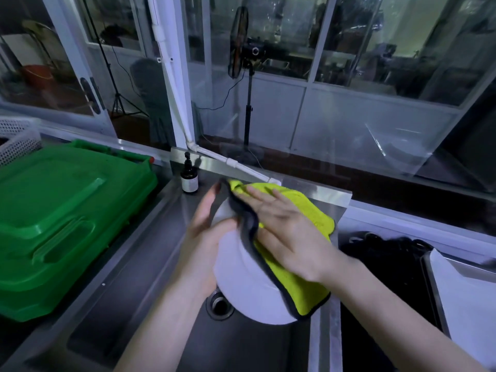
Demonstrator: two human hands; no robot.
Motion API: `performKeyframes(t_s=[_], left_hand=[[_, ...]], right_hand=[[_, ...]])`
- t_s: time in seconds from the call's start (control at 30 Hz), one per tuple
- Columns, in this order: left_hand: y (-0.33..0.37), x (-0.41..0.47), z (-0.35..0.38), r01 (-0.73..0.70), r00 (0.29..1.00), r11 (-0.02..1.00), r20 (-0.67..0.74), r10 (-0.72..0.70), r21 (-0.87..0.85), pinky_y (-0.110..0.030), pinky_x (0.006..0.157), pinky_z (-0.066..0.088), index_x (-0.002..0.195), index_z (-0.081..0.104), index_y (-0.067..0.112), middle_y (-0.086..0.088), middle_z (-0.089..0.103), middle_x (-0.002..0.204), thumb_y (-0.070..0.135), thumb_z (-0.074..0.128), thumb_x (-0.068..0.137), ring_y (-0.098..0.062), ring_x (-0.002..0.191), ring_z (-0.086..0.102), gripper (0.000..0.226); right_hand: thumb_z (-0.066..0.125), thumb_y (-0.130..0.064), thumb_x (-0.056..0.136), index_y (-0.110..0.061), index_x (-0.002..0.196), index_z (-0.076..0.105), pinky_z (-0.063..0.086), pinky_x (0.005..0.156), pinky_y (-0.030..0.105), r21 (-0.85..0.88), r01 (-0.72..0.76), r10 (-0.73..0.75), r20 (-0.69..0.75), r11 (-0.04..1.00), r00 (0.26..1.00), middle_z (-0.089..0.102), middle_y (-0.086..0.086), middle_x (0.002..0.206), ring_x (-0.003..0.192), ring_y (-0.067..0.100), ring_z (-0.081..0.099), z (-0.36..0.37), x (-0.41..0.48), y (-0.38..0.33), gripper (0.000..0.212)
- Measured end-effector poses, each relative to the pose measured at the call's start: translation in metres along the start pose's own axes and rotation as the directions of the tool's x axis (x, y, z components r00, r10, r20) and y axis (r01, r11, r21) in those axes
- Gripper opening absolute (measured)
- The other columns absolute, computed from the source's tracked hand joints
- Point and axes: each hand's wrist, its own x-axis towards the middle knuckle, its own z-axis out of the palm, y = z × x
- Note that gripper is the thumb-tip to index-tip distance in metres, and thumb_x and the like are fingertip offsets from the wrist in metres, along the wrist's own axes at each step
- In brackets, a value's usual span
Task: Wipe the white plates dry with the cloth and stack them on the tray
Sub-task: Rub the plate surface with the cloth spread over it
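My left hand (204, 237) grips the white plate (241, 285) by its left rim, frame center, tilted above the sink (134, 304). My right hand (284, 229) is flat, fingers straight, pressing the yellow cloth (308, 210) on the plate's right side.

- The white plate (241, 280) is round and plain, held tilted on edge over the middle of the sink; the left hand (204, 237) grips its left rim.
- The cloth (316, 218) is yellow-green with a dark grey border, draped over the plate's right and far side, pressed flat there by the right hand (290, 226).
- The steel tray (432, 291) sits near right, apart from the plate.
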Motion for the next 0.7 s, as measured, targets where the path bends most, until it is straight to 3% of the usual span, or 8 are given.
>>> performKeyframes(t_s=[0.07, 0.13, 0.23, 0.33, 0.43, 0.57, 0.63, 0.7], left_hand=[[-0.001, -0.001, -0.001, -0.005, 1.0, 1.0, 0.012, 0.005, 0.014, -0.033, 0.094, 0.054, 0.144, 0.053, 0.034, -0.002, 0.071, 0.129, 0.001, 0.06, 0.073, -0.022, 0.119, 0.068, 0.079], [-0.001, -0.001, -0.002, -0.003, 1.0, 1.0, 0.0, 0.003, 0.015, -0.027, 0.086, 0.057, 0.145, 0.053, 0.033, -0.001, 0.072, 0.127, 0.003, 0.062, 0.073, -0.021, 0.117, 0.069, 0.079], [0.004, -0.001, -0.006, -0.014, 0.998, 1.0, -0.058, 0.014, 0.001, -0.025, 0.074, 0.059, 0.137, 0.058, 0.043, 0.002, 0.076, 0.118, 0.009, 0.066, 0.073, -0.02, 0.106, 0.074, 0.073], [0.008, -0.001, -0.016, -0.021, 0.991, 0.999, -0.132, 0.017, -0.028, -0.035, 0.078, 0.059, 0.123, 0.066, 0.052, 0.005, 0.075, 0.119, 0.014, 0.068, 0.073, -0.022, 0.106, 0.074, 0.063], [0.006, 0.003, -0.024, -0.054, 0.978, 0.993, -0.206, 0.033, -0.1, -0.031, 0.073, 0.061, 0.112, 0.072, 0.051, 0.005, 0.073, 0.124, 0.012, 0.068, 0.072, -0.021, 0.106, 0.074, 0.056], [-0.007, 0.008, -0.014, -0.081, 0.973, 0.996, -0.22, 0.072, -0.03, -0.026, 0.087, 0.056, 0.128, 0.067, 0.036, 0.009, 0.074, 0.121, 0.005, 0.068, 0.079, -0.013, 0.114, 0.069, 0.058], [-0.012, 0.008, -0.007, -0.096, 0.978, 0.994, -0.18, 0.104, 0.052, -0.01, 0.079, 0.053, 0.134, 0.064, 0.028, 0.021, 0.075, 0.112, -0.003, 0.061, 0.089, 0.004, 0.107, 0.068, 0.055], [-0.011, 0.007, -0.007, -0.098, 0.972, 0.992, -0.206, 0.111, 0.075, -0.004, 0.078, 0.048, 0.132, 0.066, 0.03, 0.029, 0.071, 0.115, -0.002, 0.061, 0.09, 0.014, 0.109, 0.062, 0.053]], right_hand=[[0.044, -0.014, 0.097, -0.006, 0.141, 0.05, 0.008, 0.123, 0.037, -0.02, 0.048, -0.047, 0.032, 0.999, 0.998, 0.036, -0.006, 0.156, 0.149, 0.009, 0.019, 0.005, 0.0, -0.003, 0.044], [0.044, -0.014, 0.099, -0.009, 0.144, 0.046, 0.011, 0.123, 0.036, 0.021, 0.016, -0.017, 0.027, 1.0, 0.999, 0.037, -0.007, 0.155, 0.148, 0.007, 0.022, 0.001, 0.003, 0.001, 0.046], [0.04, -0.016, 0.098, -0.01, 0.147, 0.041, 0.014, 0.123, 0.038, 0.157, -0.166, 0.181, -0.09, 0.974, 0.979, 0.035, -0.006, 0.154, 0.147, 0.006, 0.025, -0.002, 0.0, 0.015, 0.049], [0.039, -0.017, 0.101, -0.015, 0.151, 0.033, 0.013, 0.124, 0.041, 0.295, -0.286, 0.335, -0.131, 0.912, 0.933, 0.026, -0.014, 0.157, 0.149, 0.002, 0.016, 0.003, -0.025, 0.023, 0.051], [0.04, -0.02, 0.101, -0.018, 0.155, 0.024, 0.008, 0.123, 0.037, 0.247, -0.258, 0.292, -0.116, 0.934, 0.949, 0.018, -0.016, 0.162, 0.151, 0.009, 0.009, 0.023, -0.06, 0.011, 0.056], [0.035, -0.025, 0.103, -0.007, 0.14, 0.045, 0.013, 0.122, 0.042, 0.05, -0.047, 0.048, -0.031, 0.998, 0.998, 0.019, -0.006, 0.163, 0.151, 0.018, 0.014, 0.054, -0.062, -0.018, 0.042], [0.036, -0.026, 0.105, -0.01, 0.149, 0.036, 0.015, 0.123, 0.04, 0.046, -0.08, 0.083, -0.051, 0.996, 0.995, 0.019, -0.008, 0.163, 0.151, 0.012, 0.014, 0.052, -0.04, -0.021, 0.047], [0.04, -0.022, 0.104, -0.012, 0.153, 0.03, 0.015, 0.123, 0.04, 0.043, -0.202, 0.206, -0.117, 0.978, 0.972, 0.02, -0.009, 0.162, 0.15, 0.004, 0.012, 0.04, -0.02, -0.011, 0.05]])
